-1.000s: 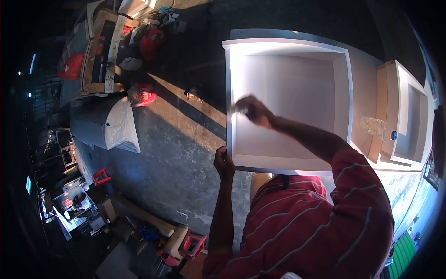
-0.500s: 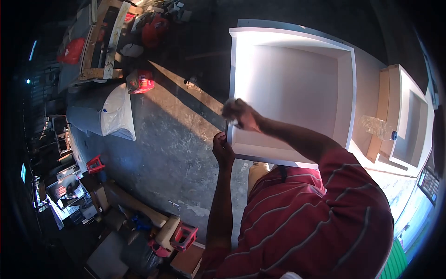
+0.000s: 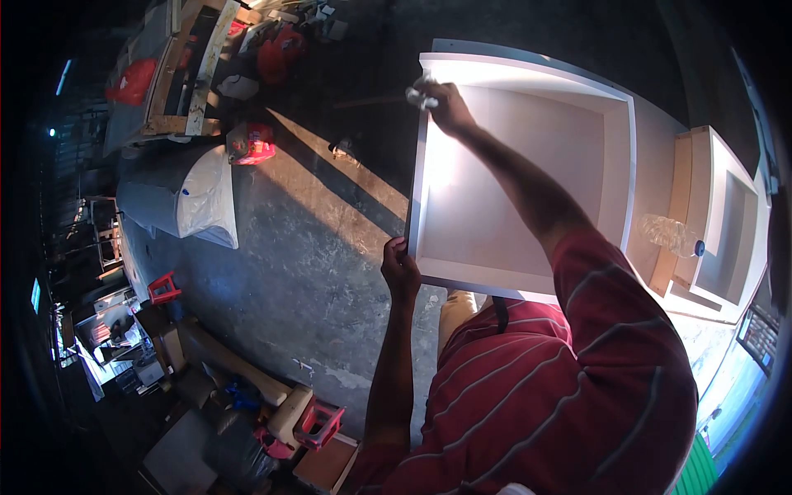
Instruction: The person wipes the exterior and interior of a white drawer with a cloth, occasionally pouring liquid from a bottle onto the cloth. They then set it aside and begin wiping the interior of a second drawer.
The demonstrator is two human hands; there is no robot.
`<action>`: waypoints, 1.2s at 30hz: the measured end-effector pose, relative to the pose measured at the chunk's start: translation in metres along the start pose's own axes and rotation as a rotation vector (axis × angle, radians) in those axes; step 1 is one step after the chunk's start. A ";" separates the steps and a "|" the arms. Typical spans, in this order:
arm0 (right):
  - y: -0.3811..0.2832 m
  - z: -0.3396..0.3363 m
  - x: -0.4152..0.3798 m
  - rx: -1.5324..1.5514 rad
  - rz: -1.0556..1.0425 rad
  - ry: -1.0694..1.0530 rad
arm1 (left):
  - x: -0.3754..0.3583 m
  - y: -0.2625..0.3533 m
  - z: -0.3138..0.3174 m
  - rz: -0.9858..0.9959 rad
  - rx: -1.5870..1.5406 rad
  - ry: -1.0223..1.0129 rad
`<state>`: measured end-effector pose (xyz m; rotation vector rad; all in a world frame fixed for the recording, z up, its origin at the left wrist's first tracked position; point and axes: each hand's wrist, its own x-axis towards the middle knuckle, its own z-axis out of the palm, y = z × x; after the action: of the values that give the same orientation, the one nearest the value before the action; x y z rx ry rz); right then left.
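Note:
A white open drawer-like box (image 3: 528,181) stands in front of me, its left wall and rim brightly lit. My right hand (image 3: 450,109) is closed around a crumpled white rag (image 3: 423,95) near the box's upper left corner, at the rim. The rag's exact kind is hard to make out. Down at the lower left corner, my left hand (image 3: 399,266) has its fingers curled against the outer edge of the box, gripping it.
To the right, a clear plastic bottle (image 3: 670,235) lies by another white frame (image 3: 730,223). Red stools (image 3: 320,422) and a foam-coloured cushion (image 3: 293,412) are at lower left. A red package (image 3: 251,143) and a wrapped grey roll (image 3: 177,202) rest on the concrete floor.
My right hand has moved up along the left rim with the rag, from near my left hand to the upper corner. My left hand stays at the lower corner.

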<state>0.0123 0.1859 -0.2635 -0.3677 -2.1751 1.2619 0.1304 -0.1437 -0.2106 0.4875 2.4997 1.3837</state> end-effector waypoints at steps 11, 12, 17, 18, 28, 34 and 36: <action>-0.072 -0.017 -0.088 -0.056 -0.379 -0.551 | 0.001 0.005 -0.001 -0.066 -0.031 -0.023; -0.039 -0.010 -0.063 0.139 -0.297 -0.475 | 0.000 0.004 0.000 -0.067 -0.029 -0.029; -0.020 -0.023 0.017 -0.218 -0.327 -0.022 | 0.001 0.009 0.000 -0.076 -0.030 -0.001; -0.023 -0.021 0.022 -0.189 -0.272 0.124 | 0.003 0.007 -0.001 -0.038 -0.019 0.003; -0.040 -0.048 -0.077 -0.129 0.173 0.070 | 0.001 0.008 0.001 -0.028 -0.014 0.024; 0.036 -0.030 -0.053 -0.550 0.032 0.263 | 0.002 0.001 0.000 -0.014 0.025 0.006; 0.023 0.013 -0.078 -0.519 -0.006 0.180 | 0.003 0.000 0.001 -0.009 -0.005 0.017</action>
<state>0.0643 0.1493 -0.3149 -0.6519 -2.3163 0.6135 0.1276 -0.1418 -0.2117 0.4646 2.5077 1.3959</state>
